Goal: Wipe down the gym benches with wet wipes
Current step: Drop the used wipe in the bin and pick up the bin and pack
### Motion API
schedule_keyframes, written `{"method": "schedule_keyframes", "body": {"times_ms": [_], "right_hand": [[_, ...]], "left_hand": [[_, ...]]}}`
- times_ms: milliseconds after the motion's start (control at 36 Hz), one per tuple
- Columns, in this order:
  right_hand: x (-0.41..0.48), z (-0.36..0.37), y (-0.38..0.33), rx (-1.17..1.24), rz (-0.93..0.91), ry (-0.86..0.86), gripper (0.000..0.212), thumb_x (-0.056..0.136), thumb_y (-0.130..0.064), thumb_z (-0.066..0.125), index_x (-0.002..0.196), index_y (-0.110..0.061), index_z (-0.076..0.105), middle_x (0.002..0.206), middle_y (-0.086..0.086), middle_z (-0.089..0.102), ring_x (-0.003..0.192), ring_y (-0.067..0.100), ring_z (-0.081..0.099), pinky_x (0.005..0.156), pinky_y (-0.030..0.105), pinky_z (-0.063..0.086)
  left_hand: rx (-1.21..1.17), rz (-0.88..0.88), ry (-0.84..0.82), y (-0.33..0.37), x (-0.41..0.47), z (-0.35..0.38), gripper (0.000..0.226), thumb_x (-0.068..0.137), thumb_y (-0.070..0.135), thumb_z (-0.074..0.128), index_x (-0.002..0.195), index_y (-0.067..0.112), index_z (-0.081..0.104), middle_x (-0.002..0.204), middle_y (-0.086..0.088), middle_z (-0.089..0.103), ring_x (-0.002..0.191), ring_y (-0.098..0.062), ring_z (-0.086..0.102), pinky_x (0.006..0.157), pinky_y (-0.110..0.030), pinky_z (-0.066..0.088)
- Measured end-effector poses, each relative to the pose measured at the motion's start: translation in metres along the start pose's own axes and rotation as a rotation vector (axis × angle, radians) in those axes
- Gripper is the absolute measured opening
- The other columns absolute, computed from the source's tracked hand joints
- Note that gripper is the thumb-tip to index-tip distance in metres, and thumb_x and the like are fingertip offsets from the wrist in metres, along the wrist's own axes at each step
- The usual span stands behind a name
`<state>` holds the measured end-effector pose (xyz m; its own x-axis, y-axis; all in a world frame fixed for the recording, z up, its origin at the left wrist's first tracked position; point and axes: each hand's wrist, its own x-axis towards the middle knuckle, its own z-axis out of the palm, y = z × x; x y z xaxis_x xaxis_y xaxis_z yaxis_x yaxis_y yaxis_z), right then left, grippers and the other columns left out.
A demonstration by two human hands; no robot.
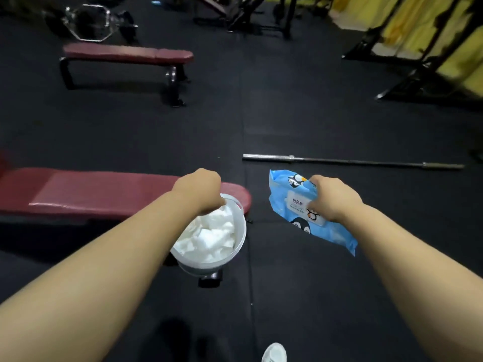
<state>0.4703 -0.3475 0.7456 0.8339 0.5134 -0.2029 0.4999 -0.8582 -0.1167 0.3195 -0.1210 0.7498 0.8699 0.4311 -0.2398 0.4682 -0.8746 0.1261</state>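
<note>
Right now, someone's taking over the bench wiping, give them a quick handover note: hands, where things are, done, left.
Left hand holds the white bucket by its rim; crumpled white wipes inside.
Right hand grips the blue wet wipe pack.
Near bench sits just beyond the bucket; far bench further back left.
Done: cannot tell whether either bench was wiped.
Left: pull a wipe, wipe both.

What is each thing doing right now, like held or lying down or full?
left hand: grips the bucket rim.
bucket: held up, holds wipes.
wipes: crumpled, piled in bucket.
right hand: grips the wipe pack.
wipe pack: held in the air.
near bench: stands on floor.
far bench: stands on floor.
barbell: lies on floor, no plates.
</note>
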Motion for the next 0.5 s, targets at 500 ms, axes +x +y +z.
{"method": "schedule_keyframes", "body": {"times_ms": [500], "right_hand": [[0.048,-0.063,0.361,0.115,0.532,0.076,0.024,0.077,-0.018,0.059,0.097,-0.026,0.051,0.086,-0.005,0.061,0.074,0.017,0.062,0.062,0.034,0.055]], "left_hand": [[0.051,0.436,-0.048,0.369,0.215,-0.024,0.032,0.086,0.039,0.056,0.086,0.008,0.064,0.083,-0.006,0.061,0.078,-0.024,0.06,0.061,-0.031,0.047]]}}
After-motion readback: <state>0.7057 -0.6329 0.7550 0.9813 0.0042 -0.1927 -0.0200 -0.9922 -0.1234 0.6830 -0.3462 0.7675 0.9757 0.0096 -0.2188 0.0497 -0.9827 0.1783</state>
